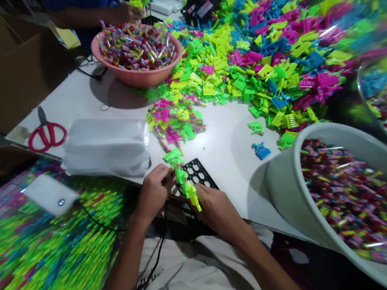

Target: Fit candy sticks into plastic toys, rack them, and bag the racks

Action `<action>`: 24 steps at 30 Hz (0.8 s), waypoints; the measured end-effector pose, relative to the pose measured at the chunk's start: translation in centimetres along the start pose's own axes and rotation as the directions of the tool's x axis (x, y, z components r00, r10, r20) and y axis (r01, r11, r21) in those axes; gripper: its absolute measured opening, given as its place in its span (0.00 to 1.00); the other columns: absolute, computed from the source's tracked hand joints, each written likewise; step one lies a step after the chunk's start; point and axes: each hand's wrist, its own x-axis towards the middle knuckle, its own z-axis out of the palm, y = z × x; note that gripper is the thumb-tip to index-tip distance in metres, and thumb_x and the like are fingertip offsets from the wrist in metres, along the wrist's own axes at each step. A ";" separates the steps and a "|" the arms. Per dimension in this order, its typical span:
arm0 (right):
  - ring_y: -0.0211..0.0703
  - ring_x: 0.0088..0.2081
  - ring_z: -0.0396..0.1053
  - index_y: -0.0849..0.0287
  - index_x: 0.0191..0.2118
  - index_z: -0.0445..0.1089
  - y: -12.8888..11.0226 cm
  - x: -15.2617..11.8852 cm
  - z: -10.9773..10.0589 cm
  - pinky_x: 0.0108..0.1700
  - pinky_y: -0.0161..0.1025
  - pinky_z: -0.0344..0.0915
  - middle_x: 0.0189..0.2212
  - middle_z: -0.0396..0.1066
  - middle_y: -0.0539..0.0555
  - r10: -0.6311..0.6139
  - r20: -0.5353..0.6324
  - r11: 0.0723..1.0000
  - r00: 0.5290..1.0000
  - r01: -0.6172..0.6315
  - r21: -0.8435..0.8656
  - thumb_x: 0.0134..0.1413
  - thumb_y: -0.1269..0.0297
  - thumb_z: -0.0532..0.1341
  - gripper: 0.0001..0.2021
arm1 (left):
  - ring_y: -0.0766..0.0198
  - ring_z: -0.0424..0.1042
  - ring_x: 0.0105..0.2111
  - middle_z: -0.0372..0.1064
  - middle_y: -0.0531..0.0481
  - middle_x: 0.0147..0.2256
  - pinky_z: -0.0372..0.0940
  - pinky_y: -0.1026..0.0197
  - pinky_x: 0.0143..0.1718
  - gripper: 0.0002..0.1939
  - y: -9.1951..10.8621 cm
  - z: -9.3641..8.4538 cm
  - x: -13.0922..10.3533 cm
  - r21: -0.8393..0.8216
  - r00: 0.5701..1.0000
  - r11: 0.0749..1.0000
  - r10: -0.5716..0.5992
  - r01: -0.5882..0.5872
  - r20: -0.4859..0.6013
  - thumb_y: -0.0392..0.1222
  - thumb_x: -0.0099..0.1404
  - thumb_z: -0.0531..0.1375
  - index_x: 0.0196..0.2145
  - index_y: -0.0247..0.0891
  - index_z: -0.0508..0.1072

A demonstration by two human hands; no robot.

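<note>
Green combs pinched in both my left hand and right hand, steadied over the black tray for alignment.

The light is bright and comes from above, with soft glare on the white table. The pink bowl throws a shadow to its left. Far right of the bowl, the edges are blurred and bent.

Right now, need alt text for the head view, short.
Two hands, left hand and right hand, hold a green plastic piece over a black tray at the edge of a white table. A heap of bright plastic pieces, a pink bowl and red scissors lie beyond.
</note>
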 end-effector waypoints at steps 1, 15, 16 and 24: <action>0.43 0.35 0.74 0.56 0.44 0.73 0.1 0.2 -0.6 0.35 0.37 0.62 0.37 0.77 0.54 -0.002 0.033 1.000 0.999 0.001 0.014 0.72 0.75 0.56 0.10 | 0.63 0.68 0.33 0.68 0.52 0.33 0.61 0.63 0.36 0.09 -0.1 0.0 0.0 -0.003 1.000 1.000 0.001 -0.001 0.003 0.33 0.72 0.62 0.31 0.39 0.72; 0.46 0.32 0.69 0.61 0.38 0.79 2.2 15.1 -4.1 0.33 0.40 0.53 0.33 0.79 0.59 0.395 0.010 0.919 0.919 -0.395 -0.014 0.69 0.53 0.65 0.15 | 0.62 0.70 0.35 0.69 0.51 0.34 0.61 0.62 0.37 0.08 -0.7 0.2 0.0 -0.021 1.000 1.000 0.002 -0.002 0.016 0.32 0.73 0.61 0.34 0.38 0.74; 0.44 0.30 0.67 0.60 0.35 0.78 2.5 15.4 -4.1 0.33 0.40 0.52 0.29 0.77 0.56 0.393 0.041 0.919 0.919 -0.394 0.012 0.67 0.53 0.65 0.16 | 0.62 0.70 0.35 0.69 0.51 0.34 0.62 0.62 0.37 0.08 -0.7 0.2 0.0 -0.024 1.000 1.000 0.003 -0.002 0.015 0.32 0.73 0.61 0.34 0.38 0.74; 0.38 0.29 0.61 0.57 0.30 0.68 4.2 12.5 -5.2 0.33 0.36 0.57 0.24 0.63 0.45 0.311 0.214 0.848 0.926 -0.372 0.378 0.55 0.51 0.64 0.14 | 0.62 0.71 0.35 0.71 0.50 0.34 0.64 0.63 0.38 0.09 -0.4 0.1 0.1 -0.043 1.000 0.999 0.002 -0.001 0.007 0.36 0.75 0.61 0.33 0.38 0.74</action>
